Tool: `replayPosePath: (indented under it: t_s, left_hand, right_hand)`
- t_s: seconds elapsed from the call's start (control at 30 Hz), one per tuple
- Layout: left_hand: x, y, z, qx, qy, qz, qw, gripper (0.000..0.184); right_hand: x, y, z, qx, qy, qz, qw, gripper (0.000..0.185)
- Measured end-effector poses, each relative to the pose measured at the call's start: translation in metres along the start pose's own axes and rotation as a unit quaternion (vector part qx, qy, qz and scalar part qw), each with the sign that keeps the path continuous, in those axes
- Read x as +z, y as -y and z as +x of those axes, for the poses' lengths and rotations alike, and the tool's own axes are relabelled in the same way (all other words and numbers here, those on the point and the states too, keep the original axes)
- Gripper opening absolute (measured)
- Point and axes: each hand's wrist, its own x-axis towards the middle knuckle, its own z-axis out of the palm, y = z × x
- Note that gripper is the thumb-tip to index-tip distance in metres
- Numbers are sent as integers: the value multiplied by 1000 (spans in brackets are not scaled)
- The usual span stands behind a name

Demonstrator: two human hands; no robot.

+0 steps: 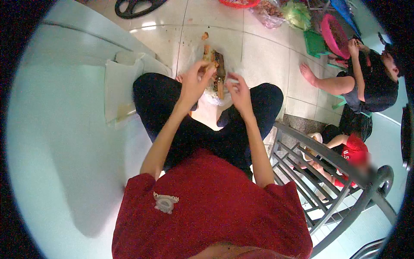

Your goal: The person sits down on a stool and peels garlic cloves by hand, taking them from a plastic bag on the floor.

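Observation:
My left hand (pixel 197 82) is over the left side of a clear plastic bag (pixel 214 98) spread on the floor between my feet. Its fingers are bent together near orange-brown bits (pixel 209 55); what they hold is too small to make out. On the bag's right side, my right hand (pixel 239 93) has its fingers curled inward by something pale that I cannot identify. Between both hands lies what looks like a knife (pixel 220 88), its dark broad blade pointing away and its wooden handle toward me.
A wall and a pale ledge (pixel 123 88) border my left. To the right stands a dark metal rack (pixel 302 172). Two people sit at the right, one beside a pink basket (pixel 335 36) and a green stool (pixel 316 43). Filled plastic bags (pixel 267 14) lie farther off on the tiles.

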Motion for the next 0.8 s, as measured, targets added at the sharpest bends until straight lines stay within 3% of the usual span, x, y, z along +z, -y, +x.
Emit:
replayPosePath:
  t_s: [0.03, 0.1, 0.2, 0.3, 0.33, 0.37, 0.43, 0.5, 0.63, 0.73, 0.8]
  left_hand:
    - [2, -7, 13, 12, -5, -10, 1000, 31]
    - [17, -9, 52, 136, -16, 33, 990, 32]
    - [42, -46, 109, 251, 72, 68, 963, 27]
    - [80, -41, 156, 386, 135, 62, 910, 21]
    - [84, -36, 162, 413, 105, 116, 897, 21]
    - [87, -34, 164, 442, 72, 170, 877, 21]
    - [88, -39, 168, 447, 96, 250, 853, 18]
    - [89, -49, 164, 467, 25, 167, 868, 19]
    - [85, -54, 177, 403, 4, 245, 882, 20]
    - [89, -46, 175, 428, 0, 320, 845, 21]
    - [94, -42, 173, 435, 13, 312, 845, 19]
  right_hand:
    - [1, -7, 12, 28, -13, -4, 1000, 42]
    - [8, -15, 51, 34, -22, 7, 999, 41]
    - [26, -73, 117, -20, -25, 27, 999, 40]
    - [46, -110, 174, -119, -57, 22, 991, 47]
    - [52, -93, 200, 2, -4, -123, 992, 47]
    - [59, -85, 230, 116, 47, -263, 957, 47]
    - [59, -123, 284, 83, 129, -196, 969, 41]
    - [78, -173, 331, -171, 65, -275, 944, 39]
    - [125, -196, 347, -110, 68, -344, 930, 36]
    - [131, -197, 346, -89, 63, -414, 904, 34]
    - [130, -205, 320, -242, -18, -390, 888, 36]
